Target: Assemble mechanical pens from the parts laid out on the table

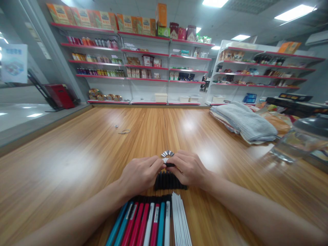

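My left hand point(140, 172) and my right hand point(189, 168) meet over the middle of the table. Fingers of both are pinched around a short black pen part point(169, 164), whose ends my fingertips partly cover. Just beyond, shiny silver pen tips point(167, 153) lie fanned in an arc, with small white pieces point(165, 160) partly hidden behind my fingers. Below my hands sits a row of black tubular pen parts point(170, 181). Nearer to me are blue, red and white pen barrels point(139, 223) with black ends, side by side, and a bundle of thin white refills point(180, 218).
On the wooden table point(143, 136) lie a thin looped strip point(124, 131) and a tiny metallic bit point(116, 126). Folded striped cloth point(246, 119) and a clear water container point(294, 140) stand at the right. Shelves of packaged goods point(146, 58) line the back.
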The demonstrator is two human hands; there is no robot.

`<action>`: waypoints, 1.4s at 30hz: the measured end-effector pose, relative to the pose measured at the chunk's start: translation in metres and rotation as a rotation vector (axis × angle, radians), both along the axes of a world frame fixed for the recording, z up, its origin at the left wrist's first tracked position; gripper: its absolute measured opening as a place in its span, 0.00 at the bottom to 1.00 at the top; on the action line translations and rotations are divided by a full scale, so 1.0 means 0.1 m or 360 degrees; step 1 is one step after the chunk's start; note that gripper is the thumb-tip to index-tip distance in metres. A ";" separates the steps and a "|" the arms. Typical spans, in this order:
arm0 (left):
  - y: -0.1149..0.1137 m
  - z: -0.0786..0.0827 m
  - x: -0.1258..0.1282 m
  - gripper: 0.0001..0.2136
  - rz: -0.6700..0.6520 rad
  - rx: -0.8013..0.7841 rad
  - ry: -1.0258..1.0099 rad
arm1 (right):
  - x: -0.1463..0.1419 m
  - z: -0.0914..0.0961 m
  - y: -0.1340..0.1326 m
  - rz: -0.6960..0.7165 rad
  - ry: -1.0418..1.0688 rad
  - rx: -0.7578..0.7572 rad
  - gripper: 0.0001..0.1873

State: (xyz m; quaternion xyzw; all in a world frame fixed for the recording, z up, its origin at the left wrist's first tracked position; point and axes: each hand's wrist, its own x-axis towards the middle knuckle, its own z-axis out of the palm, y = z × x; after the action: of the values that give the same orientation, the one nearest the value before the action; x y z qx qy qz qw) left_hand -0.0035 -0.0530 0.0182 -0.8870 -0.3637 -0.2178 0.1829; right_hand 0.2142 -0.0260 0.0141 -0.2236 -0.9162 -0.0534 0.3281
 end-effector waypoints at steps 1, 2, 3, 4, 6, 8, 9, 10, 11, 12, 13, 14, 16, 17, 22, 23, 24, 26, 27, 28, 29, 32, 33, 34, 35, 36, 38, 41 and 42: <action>0.00 0.00 0.00 0.08 -0.0004 0.0011 0.0000 | 0.00 0.00 0.00 0.0000 -0.0005 0.0017 0.07; 0.01 0.00 0.01 0.08 -0.0005 0.0021 -0.0002 | 0.00 0.00 0.01 -0.0004 -0.0010 0.0029 0.07; 0.01 0.00 0.01 0.08 -0.0004 0.0027 -0.0004 | 0.00 0.00 0.01 -0.0012 -0.0011 0.0038 0.07; 0.01 0.00 0.02 0.08 -0.0004 0.0030 -0.0003 | -0.01 0.00 0.01 -0.0022 -0.0008 0.0043 0.07; 0.01 0.01 0.02 0.09 0.0007 0.0027 0.0006 | -0.01 0.00 0.01 -0.0044 -0.0002 0.0059 0.07; 0.00 0.01 0.01 0.09 0.0012 0.0018 0.0021 | -0.01 -0.01 0.01 -0.0057 -0.0011 0.0084 0.08; 0.00 0.02 0.01 0.09 0.0010 0.0011 0.0030 | -0.01 -0.01 0.02 -0.0060 -0.0020 0.0098 0.09; -0.01 0.02 0.01 0.08 0.0005 0.0001 0.0040 | -0.01 -0.02 0.02 -0.0062 -0.0030 0.0108 0.11; -0.01 0.03 0.01 0.08 -0.0004 -0.0007 0.0048 | -0.01 -0.02 0.02 -0.0063 -0.0040 0.0115 0.12; -0.02 0.03 0.01 0.08 -0.0014 -0.0012 0.0056 | -0.01 -0.02 0.01 -0.0064 -0.0048 0.0117 0.13; -0.02 0.04 0.01 0.08 -0.0022 -0.0011 0.0059 | -0.01 -0.02 0.01 -0.0065 -0.0053 0.0118 0.13; -0.03 0.04 0.01 0.08 -0.0031 -0.0006 0.0058 | 0.00 -0.02 0.01 -0.0065 -0.0055 0.0116 0.14; -0.03 0.05 0.02 0.08 -0.0046 0.0003 0.0046 | 0.00 -0.01 -0.01 -0.0061 -0.0051 0.0101 0.13; -0.03 0.05 0.03 0.08 -0.0051 0.0008 0.0032 | 0.00 0.00 -0.01 -0.0051 -0.0050 0.0085 0.11; -0.03 0.05 0.04 0.08 -0.0050 -0.0030 -0.0028 | 0.00 0.04 -0.04 -0.0028 -0.0060 0.0033 0.07; -0.03 0.05 0.04 0.08 -0.0047 -0.0060 -0.0038 | 0.00 0.04 -0.04 -0.0045 -0.0061 0.0042 0.07; -0.03 0.05 0.04 0.07 -0.0046 -0.0100 -0.0051 | 0.00 0.04 -0.04 -0.0068 -0.0059 0.0053 0.06; -0.04 0.04 0.04 0.05 -0.0049 -0.0183 -0.0088 | -0.01 0.02 -0.03 -0.0109 -0.0059 0.0076 0.06; -0.04 0.04 0.03 0.06 -0.0055 -0.0215 -0.0107 | -0.01 0.01 -0.02 -0.0124 -0.0062 0.0083 0.07; -0.04 0.04 0.03 0.06 -0.0059 -0.0235 -0.0124 | -0.01 0.01 -0.02 -0.0133 -0.0068 0.0087 0.09; -0.04 0.04 0.03 0.07 -0.0063 -0.0242 -0.0134 | 0.00 0.00 -0.02 -0.0138 -0.0072 0.0087 0.10; -0.04 0.04 0.02 0.06 -0.0073 -0.0219 -0.0108 | 0.01 0.00 -0.01 -0.0092 -0.0068 0.0063 0.12; -0.05 0.04 0.02 0.05 -0.0078 -0.0208 -0.0090 | 0.01 0.01 -0.02 -0.0053 -0.0062 0.0044 0.11; -0.05 0.04 0.01 0.05 -0.0083 -0.0197 -0.0075 | 0.02 0.02 -0.02 -0.0011 -0.0054 0.0020 0.09; -0.05 0.04 0.01 0.05 -0.0088 -0.0183 -0.0066 | 0.02 0.03 -0.02 0.0027 -0.0046 -0.0007 0.08; -0.05 0.04 0.01 0.06 -0.0089 -0.0169 -0.0061 | 0.02 0.03 -0.03 0.0055 -0.0036 -0.0029 0.09; -0.05 0.02 0.00 0.06 -0.0090 -0.0149 -0.0059 | 0.02 0.04 -0.03 0.0068 -0.0028 -0.0046 0.10; -0.04 -0.01 -0.01 0.07 -0.0082 -0.0144 -0.0051 | 0.01 0.02 -0.01 0.0042 -0.0042 0.0003 0.08; -0.04 -0.01 -0.01 0.07 -0.0078 -0.0143 -0.0050 | 0.01 0.01 0.00 0.0022 -0.0054 0.0024 0.07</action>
State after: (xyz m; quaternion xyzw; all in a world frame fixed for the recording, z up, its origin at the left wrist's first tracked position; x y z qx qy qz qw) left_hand -0.0046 -0.0571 0.0172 -0.8994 -0.3542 -0.2195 0.1319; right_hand 0.2152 -0.0264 0.0147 -0.2139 -0.9227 -0.0617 0.3146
